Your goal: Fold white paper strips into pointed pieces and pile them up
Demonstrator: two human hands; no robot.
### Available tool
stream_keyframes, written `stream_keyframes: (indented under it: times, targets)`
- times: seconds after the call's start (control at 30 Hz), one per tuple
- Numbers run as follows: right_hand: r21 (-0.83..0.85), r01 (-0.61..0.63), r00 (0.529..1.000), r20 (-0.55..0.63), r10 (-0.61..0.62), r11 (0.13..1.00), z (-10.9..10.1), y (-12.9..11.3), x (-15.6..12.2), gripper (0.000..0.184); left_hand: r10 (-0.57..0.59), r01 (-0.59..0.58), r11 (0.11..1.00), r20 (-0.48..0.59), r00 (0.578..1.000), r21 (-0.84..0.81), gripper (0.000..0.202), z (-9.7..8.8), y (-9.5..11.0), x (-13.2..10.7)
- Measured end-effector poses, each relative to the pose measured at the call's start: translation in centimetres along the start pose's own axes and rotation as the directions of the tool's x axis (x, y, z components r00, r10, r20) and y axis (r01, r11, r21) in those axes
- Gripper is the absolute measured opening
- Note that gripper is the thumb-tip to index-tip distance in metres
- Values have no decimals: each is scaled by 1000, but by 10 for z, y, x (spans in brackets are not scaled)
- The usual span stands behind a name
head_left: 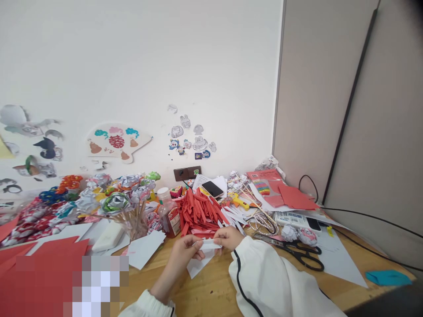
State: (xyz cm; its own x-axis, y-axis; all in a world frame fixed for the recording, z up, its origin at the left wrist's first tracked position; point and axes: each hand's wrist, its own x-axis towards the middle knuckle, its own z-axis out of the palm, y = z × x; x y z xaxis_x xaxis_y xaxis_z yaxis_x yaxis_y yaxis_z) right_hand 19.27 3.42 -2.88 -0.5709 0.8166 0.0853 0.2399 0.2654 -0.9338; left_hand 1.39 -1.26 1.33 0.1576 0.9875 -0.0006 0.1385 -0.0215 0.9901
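Between my two hands, a small piece of white paper [211, 245] is held level above the wooden table [211, 295]. My left hand [189, 248] pinches its left end between thumb and fingers. The right end is gripped by my right hand [228, 239]. Just below lies a sheet of white paper [195, 266], partly covered by my fingers. Behind my hands rises a heap of folded red paper strips [200, 209], with white paper strips [235, 216] at its right side.
Left stand paper flowers on sticks [115, 203] and a bottle [169, 215]; red sheets [49, 275] lie nearer. Behind the strips rests a phone [212, 189]. On the right are black-handled scissors [302, 255], crumpled paper balls [290, 233], a yellow glue gun [239, 201] and black cables [373, 214].
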Motion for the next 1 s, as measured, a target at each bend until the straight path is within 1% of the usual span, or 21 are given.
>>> stream_keyframes:
  times: [0.07, 0.23, 0.37, 0.47, 0.53, 0.63, 0.7, 0.8, 0.9, 1.0]
  targets:
    - [-13, 30, 999, -8, -31, 999, 0, -1, -1, 30, -8, 8, 1000, 8, 1000, -3, 30, 0, 1, 0]
    - [-97, 55, 995, -77, -63, 994, 5, -9, -5, 21, -16, 16, 1000, 39, 999, -5, 31, -1, 1, -1]
    - [-133, 91, 991, -87, -103, 987, 9, -17, -9, 23, -12, 13, 1000, 68, 998, -7, 32, -1, 1, -2]
    - [-181, 124, 982, -119, -147, 976, 11, -19, -10, 22, -35, 35, 999, 104, 994, 4, 32, -1, 2, -3]
    - [-232, 149, 974, -134, -183, 961, 11, -18, -10, 23, -58, 61, 998, 115, 992, -17, 31, -1, 3, -3]
    - [-331, 205, 958, -127, -259, 921, 12, -18, -10, 24, -110, 119, 989, 99, 989, -90, 25, 0, 2, -4]
    - [-397, 268, 934, -115, -337, 878, 12, -18, -9, 26, -136, 145, 979, 77, 988, -141, 22, 0, -1, -4]
    - [-466, 345, 898, -89, -431, 815, 14, -17, -8, 26, -128, 133, 963, 37, 991, -235, 17, -2, -7, -5]
    - [-510, 372, 888, -50, -458, 776, 17, -15, -8, 28, -129, 132, 936, 31, 991, -328, 14, -4, -10, -6]
    - [-552, 376, 887, -17, -461, 744, 17, -16, -9, 25, -146, 160, 936, 69, 987, -313, 15, -4, -9, -6]
